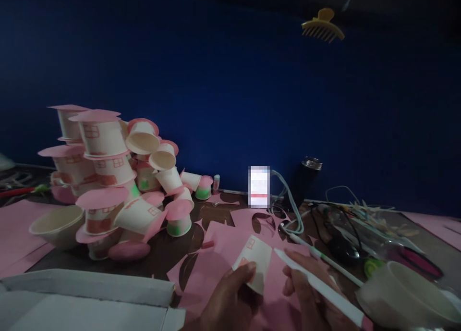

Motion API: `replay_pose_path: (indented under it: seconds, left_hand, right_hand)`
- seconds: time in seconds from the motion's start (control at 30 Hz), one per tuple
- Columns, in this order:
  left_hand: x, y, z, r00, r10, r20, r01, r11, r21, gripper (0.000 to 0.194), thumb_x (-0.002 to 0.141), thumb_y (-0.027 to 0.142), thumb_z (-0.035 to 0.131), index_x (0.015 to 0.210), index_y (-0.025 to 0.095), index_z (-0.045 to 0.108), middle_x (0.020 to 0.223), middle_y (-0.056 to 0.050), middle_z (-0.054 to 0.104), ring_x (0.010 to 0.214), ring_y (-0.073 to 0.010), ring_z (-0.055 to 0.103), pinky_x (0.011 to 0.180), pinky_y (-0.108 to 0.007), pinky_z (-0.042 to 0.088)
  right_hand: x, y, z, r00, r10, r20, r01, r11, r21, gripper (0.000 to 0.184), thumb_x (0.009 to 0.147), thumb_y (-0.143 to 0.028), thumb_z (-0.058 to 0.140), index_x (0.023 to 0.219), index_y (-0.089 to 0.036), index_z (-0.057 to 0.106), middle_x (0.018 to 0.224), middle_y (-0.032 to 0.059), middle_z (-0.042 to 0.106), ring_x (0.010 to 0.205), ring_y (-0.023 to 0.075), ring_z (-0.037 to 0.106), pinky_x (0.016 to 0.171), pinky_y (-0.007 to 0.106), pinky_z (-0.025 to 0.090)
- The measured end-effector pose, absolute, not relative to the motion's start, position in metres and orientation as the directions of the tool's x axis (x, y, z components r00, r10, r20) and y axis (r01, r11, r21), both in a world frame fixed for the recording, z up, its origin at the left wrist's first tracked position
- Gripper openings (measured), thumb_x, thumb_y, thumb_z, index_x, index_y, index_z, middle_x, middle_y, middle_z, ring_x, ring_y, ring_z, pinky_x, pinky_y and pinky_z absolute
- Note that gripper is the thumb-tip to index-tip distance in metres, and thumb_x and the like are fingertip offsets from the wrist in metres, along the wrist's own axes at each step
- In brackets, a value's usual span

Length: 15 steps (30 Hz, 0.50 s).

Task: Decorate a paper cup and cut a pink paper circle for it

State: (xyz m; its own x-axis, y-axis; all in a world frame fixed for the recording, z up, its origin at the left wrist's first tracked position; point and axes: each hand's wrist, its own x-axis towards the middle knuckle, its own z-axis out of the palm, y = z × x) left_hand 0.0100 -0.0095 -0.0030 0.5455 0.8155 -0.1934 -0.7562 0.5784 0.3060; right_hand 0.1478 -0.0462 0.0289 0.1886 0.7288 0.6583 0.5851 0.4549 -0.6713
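My left hand [234, 297] is closed round a small white paper cup [264, 259], tilted on its side, with a red window and part of a red shape drawn on it. The thumb presses on the cup's wall. A white marker [317, 278] with a reddish end sits between the fingers of my right hand [306, 292], its tip pointing at the cup but apart from it. Beneath both hands lies a sheet of pink paper [219, 254] with cut-outs in it.
Stacked paper-cup houses [111, 170] with pink tops rise at left, beside a bowl [57, 223]. An open white box [86, 302] is at front left. A bright screen [258, 187], black bottle [304, 182], cables [295, 211], mouse [344, 249] and pale bowl [403, 297] occupy the right.
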Motion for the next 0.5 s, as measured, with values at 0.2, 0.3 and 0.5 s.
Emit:
replay_pose_path:
  seconds: [0.2,0.3,0.5]
  left_hand:
    - [0.0111,-0.0098,-0.0051,0.495,0.818,-0.295,-0.739,0.574,0.353,0.008,0.075,0.017,0.067,0.081,0.012,0.069,0.071,-0.005,0.069,0.072,-0.0174,0.064,0.067,-0.025,0.045]
    - [0.0113,-0.0106,-0.0052,0.499,0.819,-0.283,-0.739,0.573,0.355,0.011,0.075,0.017,0.068,0.083,0.011,0.070,0.076,-0.007,0.072,0.075,-0.0180,0.065,0.067,-0.025,0.046]
    - [0.0114,-0.0124,-0.0048,0.491,0.822,-0.288,-0.727,0.569,0.384,0.013,0.072,0.020,0.073,0.081,0.011,0.069,0.076,-0.006,0.072,0.070,-0.0169,0.065,0.066,-0.025,0.045]
  right_hand:
    - [0.1512,-0.0429,0.0276,0.118,0.757,0.643,0.676,0.413,-0.610,0.014,0.090,-0.026,0.054,0.101,-0.025,0.062,0.072,-0.0011,0.069,0.052,0.0128,0.066,0.050,0.021,0.055]
    - [0.1505,-0.0425,0.0241,0.175,0.780,0.600,0.646,0.369,-0.668,0.014,0.090,-0.030,0.054,0.099,-0.025,0.063,0.074,-0.0003,0.069,0.053,0.0130,0.066,0.051,0.022,0.054]
    - [0.1446,-0.0421,0.0218,0.219,0.782,0.584,0.596,0.367,-0.715,0.015,0.089,-0.033,0.056,0.096,-0.024,0.066,0.074,0.0003,0.067,0.053,0.0141,0.064,0.052,0.024,0.054]
